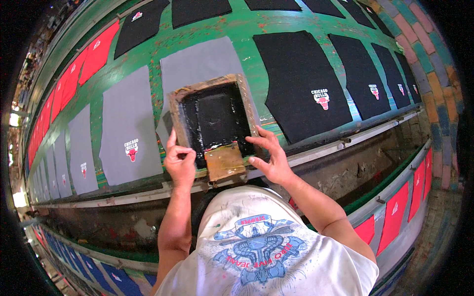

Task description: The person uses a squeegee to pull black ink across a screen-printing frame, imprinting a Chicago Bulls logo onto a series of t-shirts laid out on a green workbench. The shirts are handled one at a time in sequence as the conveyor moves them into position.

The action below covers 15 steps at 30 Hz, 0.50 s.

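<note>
A wooden screen-printing frame (242, 98) with a dark ink-covered mesh lies on a grey fabric panel (197, 61) on the long green table (247, 24). A wooden squeegee block (225, 162) rests at the frame's near end. My left hand (179, 160) presses on the frame's near left corner, fingers curled over its edge. My right hand (270, 154) lies spread on the frame's near right corner, right beside the squeegee. Neither hand lifts anything.
Grey panels (129, 128) with a small red-and-white print lie to the left, red ones (96, 52) farther left, black printed panels (301, 81) to the right. A metal rail (345, 140) runs along the table's near edge. A lower shelf holds red (395, 214) and blue pieces (106, 276).
</note>
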Each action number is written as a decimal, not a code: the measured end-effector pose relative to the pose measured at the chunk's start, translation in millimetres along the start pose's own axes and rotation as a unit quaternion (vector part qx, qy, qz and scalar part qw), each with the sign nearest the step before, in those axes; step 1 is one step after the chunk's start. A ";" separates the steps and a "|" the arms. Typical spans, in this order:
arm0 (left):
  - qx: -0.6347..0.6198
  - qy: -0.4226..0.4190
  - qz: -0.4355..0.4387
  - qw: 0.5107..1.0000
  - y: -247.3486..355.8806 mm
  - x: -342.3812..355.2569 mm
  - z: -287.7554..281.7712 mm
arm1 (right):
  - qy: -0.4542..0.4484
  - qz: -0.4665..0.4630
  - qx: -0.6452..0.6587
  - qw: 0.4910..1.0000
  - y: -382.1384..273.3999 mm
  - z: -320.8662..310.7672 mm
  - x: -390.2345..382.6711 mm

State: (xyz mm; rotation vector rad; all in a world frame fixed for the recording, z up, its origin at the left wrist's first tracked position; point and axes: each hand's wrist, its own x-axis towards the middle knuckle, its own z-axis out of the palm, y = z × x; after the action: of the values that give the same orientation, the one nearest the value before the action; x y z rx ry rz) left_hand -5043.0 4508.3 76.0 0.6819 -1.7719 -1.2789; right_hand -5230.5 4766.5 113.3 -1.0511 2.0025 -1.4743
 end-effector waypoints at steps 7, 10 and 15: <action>-0.003 0.069 -0.021 0.997 25.7 13.1 -117.8 | -0.126 -0.138 0.143 0.972 -44.2 40.0 13.6; 0.007 0.085 -0.032 0.996 42.9 -2.3 -166.2 | -0.183 -0.154 0.186 0.953 -58.0 69.1 15.5; -0.007 0.154 -0.085 0.984 60.4 -37.5 -202.6 | -0.233 -0.174 0.204 0.935 -67.4 104.8 19.2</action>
State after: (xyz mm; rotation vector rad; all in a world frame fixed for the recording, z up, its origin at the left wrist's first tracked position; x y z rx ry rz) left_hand -4847.5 4458.9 149.8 0.9845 -1.4758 -1.2220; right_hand -5145.4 4678.4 143.0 -1.4470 1.1615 -1.5360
